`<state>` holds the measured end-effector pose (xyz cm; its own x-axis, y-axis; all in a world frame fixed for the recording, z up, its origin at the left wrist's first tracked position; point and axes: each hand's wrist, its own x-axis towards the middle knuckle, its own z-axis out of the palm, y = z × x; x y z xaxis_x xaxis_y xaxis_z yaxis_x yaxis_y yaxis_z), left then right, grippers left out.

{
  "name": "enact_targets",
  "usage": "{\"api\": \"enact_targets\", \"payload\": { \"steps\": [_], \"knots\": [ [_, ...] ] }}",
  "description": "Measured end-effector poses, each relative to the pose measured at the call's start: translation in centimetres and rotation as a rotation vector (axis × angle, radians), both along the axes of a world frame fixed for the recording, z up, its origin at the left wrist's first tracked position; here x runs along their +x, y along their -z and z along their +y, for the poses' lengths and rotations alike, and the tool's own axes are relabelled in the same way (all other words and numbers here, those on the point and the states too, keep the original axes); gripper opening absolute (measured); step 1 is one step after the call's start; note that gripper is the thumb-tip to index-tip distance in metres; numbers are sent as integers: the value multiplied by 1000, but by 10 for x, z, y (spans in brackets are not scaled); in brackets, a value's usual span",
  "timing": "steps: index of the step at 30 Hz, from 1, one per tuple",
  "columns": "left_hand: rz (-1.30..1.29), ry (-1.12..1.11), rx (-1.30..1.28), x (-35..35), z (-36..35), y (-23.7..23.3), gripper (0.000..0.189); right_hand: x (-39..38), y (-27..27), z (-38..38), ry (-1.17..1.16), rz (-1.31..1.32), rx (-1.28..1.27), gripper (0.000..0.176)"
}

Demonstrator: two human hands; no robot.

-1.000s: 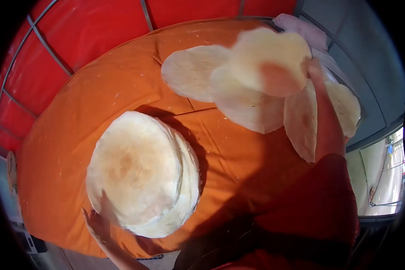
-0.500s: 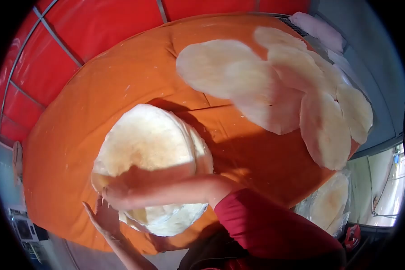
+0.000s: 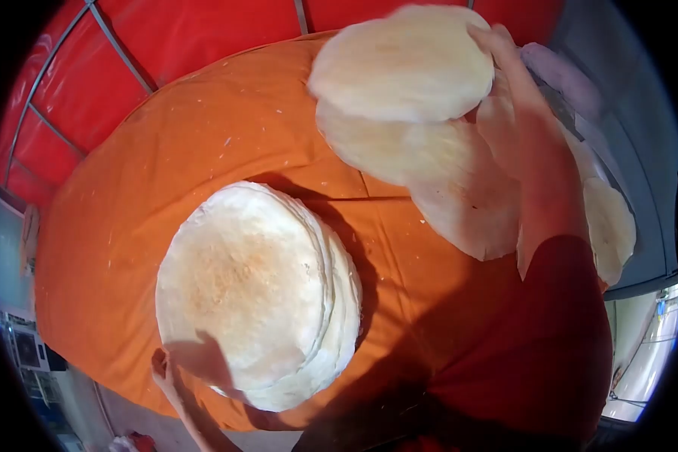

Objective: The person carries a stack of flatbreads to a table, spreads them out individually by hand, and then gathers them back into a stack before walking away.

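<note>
My right hand (image 3: 497, 47) reaches to the far right with its fingers on the edge of a round, pale flatbread (image 3: 403, 64). That flatbread overlaps other breads spread out on the orange cloth. Close to me stands a tall stack of round flatbreads (image 3: 241, 279), the top one browned in its middle. Just beside the stack's lower left edge is my left hand (image 3: 162, 368), its fingers curled in and nothing showing in them. Its shadow falls across the top bread.
An orange cloth (image 3: 113, 248) covers the rounded table. Several thin flatbreads (image 3: 467, 192) lie overlapping on the right side. Red panels with a metal frame (image 3: 120, 49) stand behind the table. A pink bundle (image 3: 561, 79) sits at the far right corner.
My right hand has swung from the stack's near left edge to the far right, with a flatbread now in it. My left hand has stayed by the stack, its fingers drawn in.
</note>
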<state>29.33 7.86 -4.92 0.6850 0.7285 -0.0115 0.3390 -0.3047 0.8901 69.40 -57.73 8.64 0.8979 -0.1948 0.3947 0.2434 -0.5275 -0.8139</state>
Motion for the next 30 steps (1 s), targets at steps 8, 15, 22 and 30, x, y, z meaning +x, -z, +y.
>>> {"api": "enact_targets", "payload": {
  "steps": [8, 15, 22, 30],
  "knots": [
    [16, 236, -89, -3, 22, 6, 24, -118, 95, 253, -702, 311, -173, 31],
    [-77, 357, -32, -5, 7, -11, 32, -277, 111, 518, -1007, 220, -225, 77],
    [-287, 282, -590, 0, 7, 1, 45, -272, 109, 533, -1015, 837, 30, 68],
    [-297, 440, -806, 12, 16, 0, 41, -273, 128, 543, -1026, 876, 383, 41]
  ]
}}
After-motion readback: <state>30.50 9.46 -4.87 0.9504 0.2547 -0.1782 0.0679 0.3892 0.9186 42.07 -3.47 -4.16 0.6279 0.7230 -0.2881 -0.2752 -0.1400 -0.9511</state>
